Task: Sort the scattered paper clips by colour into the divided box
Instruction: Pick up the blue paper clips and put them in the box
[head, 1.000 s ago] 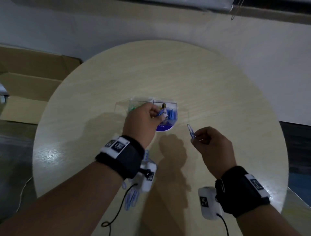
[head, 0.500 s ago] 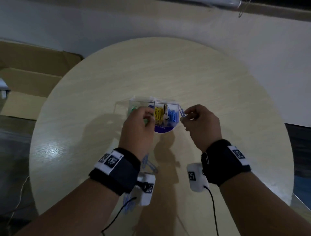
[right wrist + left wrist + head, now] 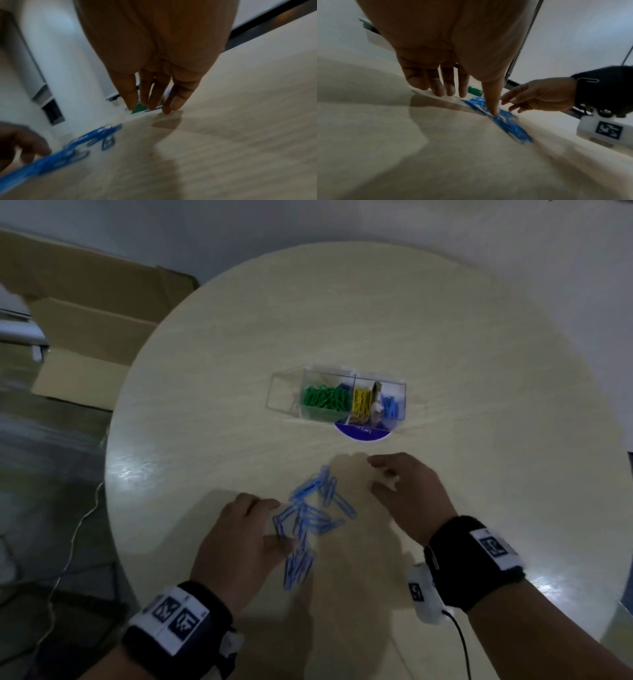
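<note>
Blue paper clips (image 3: 310, 520) lie in a loose, overlapping heap on the surface (image 3: 445, 344), between the two hands. The left hand (image 3: 239, 539) is spread, fingers straight; the left wrist view shows its thumb tip touching the heap. The right hand (image 3: 404, 491) hovers just beside the heap with fingers extended and relaxed, holding nothing.

The divided box (image 3: 337, 400) stands beyond both hands, well apart from the heap. It holds green clips on the left hand's side, then yellow, then blue on the right hand's side.

Assessment: the clips look light, thin and stiff, likely smooth-coated and prone to sliding on this glossy surface. Overlapping clips may hook together and lift in a chain. Recommended hold: pinch one clip at a rounded end, at the heap's edge, where a loop lies free.
</note>
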Demonstrator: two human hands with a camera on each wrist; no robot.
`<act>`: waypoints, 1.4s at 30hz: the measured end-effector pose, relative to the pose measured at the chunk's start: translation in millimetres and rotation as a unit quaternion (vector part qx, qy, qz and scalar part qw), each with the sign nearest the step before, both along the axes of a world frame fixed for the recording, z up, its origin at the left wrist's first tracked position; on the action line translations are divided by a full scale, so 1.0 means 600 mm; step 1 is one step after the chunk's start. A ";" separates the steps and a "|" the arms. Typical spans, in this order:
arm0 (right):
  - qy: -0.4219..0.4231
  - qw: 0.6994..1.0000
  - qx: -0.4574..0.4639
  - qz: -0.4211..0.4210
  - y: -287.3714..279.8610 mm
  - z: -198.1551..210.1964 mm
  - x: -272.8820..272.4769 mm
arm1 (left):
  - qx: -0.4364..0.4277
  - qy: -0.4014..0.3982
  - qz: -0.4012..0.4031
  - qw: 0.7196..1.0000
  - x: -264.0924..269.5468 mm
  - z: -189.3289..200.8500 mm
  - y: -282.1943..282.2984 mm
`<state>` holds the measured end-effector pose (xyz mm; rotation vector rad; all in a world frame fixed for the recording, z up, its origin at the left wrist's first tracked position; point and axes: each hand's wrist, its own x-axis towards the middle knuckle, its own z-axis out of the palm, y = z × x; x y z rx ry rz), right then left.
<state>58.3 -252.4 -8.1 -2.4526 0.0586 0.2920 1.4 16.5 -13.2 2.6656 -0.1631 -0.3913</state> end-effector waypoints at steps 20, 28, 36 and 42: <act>-0.019 0.998 -0.051 -0.042 0.049 -0.028 0.030 | -0.062 -0.065 0.080 0.993 0.047 -0.007 0.021; 0.040 0.993 -0.107 -0.019 0.062 -0.018 0.053 | -0.044 -0.020 0.053 0.997 0.113 -0.013 -0.024; 0.022 0.981 -0.096 0.166 0.037 -0.001 0.021 | 0.011 -0.028 -0.071 0.997 0.111 -0.007 -0.073; 0.059 0.943 -0.164 0.284 0.030 0.030 0.002 | 0.040 -0.033 -0.107 0.993 0.109 -0.004 -0.055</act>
